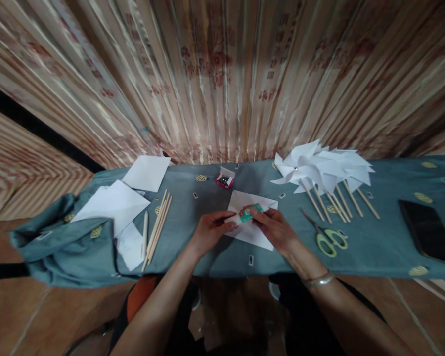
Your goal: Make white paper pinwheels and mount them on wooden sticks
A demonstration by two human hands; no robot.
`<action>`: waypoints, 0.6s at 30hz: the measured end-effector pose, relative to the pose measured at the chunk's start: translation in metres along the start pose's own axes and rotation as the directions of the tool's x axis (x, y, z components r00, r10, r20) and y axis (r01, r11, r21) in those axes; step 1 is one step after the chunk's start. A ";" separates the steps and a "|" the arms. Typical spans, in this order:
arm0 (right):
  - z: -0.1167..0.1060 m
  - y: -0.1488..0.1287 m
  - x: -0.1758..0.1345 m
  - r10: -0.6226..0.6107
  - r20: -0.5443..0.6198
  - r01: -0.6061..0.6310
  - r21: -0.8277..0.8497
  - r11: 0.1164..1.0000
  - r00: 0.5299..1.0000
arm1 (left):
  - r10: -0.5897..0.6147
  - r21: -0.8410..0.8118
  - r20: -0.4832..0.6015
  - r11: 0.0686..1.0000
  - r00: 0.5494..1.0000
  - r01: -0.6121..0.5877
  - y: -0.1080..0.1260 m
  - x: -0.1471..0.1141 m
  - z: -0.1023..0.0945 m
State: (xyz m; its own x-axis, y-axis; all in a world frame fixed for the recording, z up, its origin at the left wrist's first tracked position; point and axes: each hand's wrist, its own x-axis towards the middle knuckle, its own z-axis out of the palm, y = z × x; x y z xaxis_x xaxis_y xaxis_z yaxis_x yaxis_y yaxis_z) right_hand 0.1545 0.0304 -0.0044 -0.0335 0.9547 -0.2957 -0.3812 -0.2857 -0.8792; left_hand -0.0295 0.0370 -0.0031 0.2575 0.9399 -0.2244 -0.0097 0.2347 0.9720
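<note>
Between my two hands is a small green-and-white box-shaped thing [251, 212], perhaps a packet or an eraser; its kind is unclear. My left hand [215, 228] pinches its white end, and my right hand [276, 228] grips the green part with the thumb on top. Under them lies a square white paper sheet [257, 236] with slits at its corners, partly hidden by the hands. Just beyond the sheet stands a small open red box [224, 179] with dark, shiny little pieces inside.
Paper pinwheels [307, 165] on sticks lie at the right, with green-handled scissors [330, 240] in front and a dark phone [430, 230] farther right. At the left are white sheets [113, 205], wooden sticks [157, 230] and a pale pencil-like rod [145, 235]. A curtain [215, 89] hangs behind the cloth-covered table [215, 262].
</note>
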 end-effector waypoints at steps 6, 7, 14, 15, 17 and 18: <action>-0.042 -0.012 0.007 0.050 -0.067 -0.040 0.149 0.988 0.996 | 0.263 0.467 -0.069 0.861 0.962 -0.202 -0.009 0.013 -0.022; -0.046 -0.013 0.007 0.079 -0.035 -0.072 0.169 0.983 0.996 | 0.318 0.572 -0.056 0.787 0.946 -0.231 -0.012 0.016 -0.026; -0.047 -0.012 0.003 0.145 0.062 -0.156 0.247 0.956 0.988 | 0.508 0.853 0.076 0.413 0.858 -0.320 -0.027 0.029 -0.034; -0.047 -0.013 0.003 0.127 0.055 -0.136 0.215 0.967 0.990 | 0.544 0.867 0.077 0.377 0.835 -0.326 -0.027 0.028 -0.031; -0.049 -0.015 0.005 0.086 0.012 -0.087 0.151 0.985 0.996 | 0.613 0.883 0.103 0.307 0.784 -0.356 -0.025 0.023 -0.020; -0.051 -0.016 0.005 0.065 -0.023 -0.061 0.119 0.991 0.998 | 0.625 0.877 0.151 0.272 0.766 -0.395 -0.024 0.020 -0.014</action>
State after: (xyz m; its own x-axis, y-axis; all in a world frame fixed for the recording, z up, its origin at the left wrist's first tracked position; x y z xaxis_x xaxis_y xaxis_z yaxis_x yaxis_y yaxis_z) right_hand 0.2074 0.0358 -0.0105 -0.0364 0.9320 -0.3606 -0.4855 -0.3319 -0.8088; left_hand -0.0373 0.0532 -0.0317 0.3374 0.8290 0.4461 0.7431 -0.5254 0.4144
